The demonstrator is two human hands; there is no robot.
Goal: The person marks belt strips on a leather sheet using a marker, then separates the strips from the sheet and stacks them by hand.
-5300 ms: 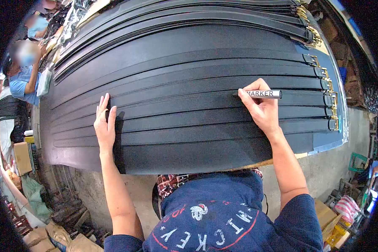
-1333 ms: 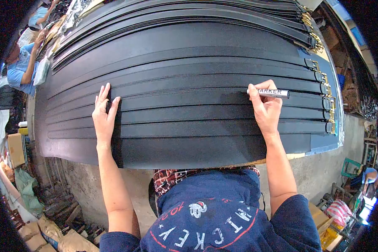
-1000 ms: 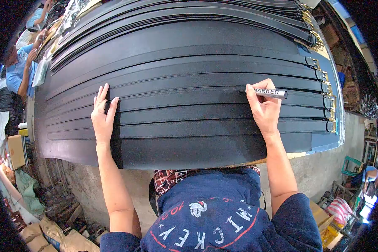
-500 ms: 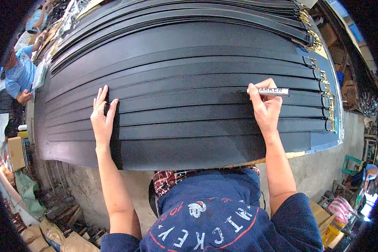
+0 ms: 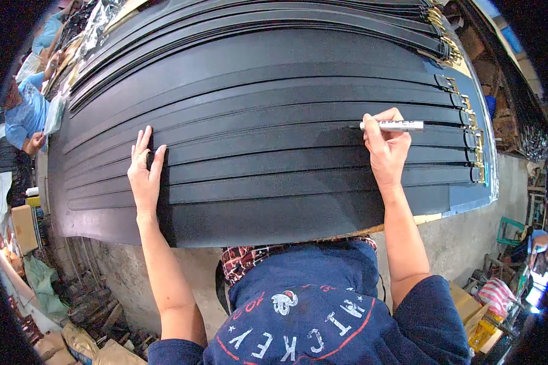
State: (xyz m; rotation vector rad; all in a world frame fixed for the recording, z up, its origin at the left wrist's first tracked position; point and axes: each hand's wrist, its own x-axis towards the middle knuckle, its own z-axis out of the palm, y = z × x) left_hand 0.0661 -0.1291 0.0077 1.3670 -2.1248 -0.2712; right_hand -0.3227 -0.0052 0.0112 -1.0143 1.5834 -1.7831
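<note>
Several black belts [image 5: 274,152] lie side by side across a dark-covered table, their gold buckles [image 5: 480,157] lined up at the right end. My left hand [image 5: 144,182] rests on the belts left of the middle, fingers stretched out and thumb apart, holding nothing. Toward the right, my right hand [image 5: 386,155] grips a marker [image 5: 402,126] with a silver-white barrel like a pen. Its dark tip points left, at a belt in the middle of the row; whether it touches the surface I cannot tell.
A thick stack of more black belts [image 5: 256,21] runs along the table's far side. At the left, a person in a blue shirt [image 5: 30,112] handles clear plastic. A cardboard box [image 5: 24,228] and a green sack [image 5: 41,280] sit at lower left.
My right hand and the marker have shifted slightly, and the barrel's lettering is turned partly away. My left hand stays on the belts, its fingers still stretched. The whole view has tilted slightly.
</note>
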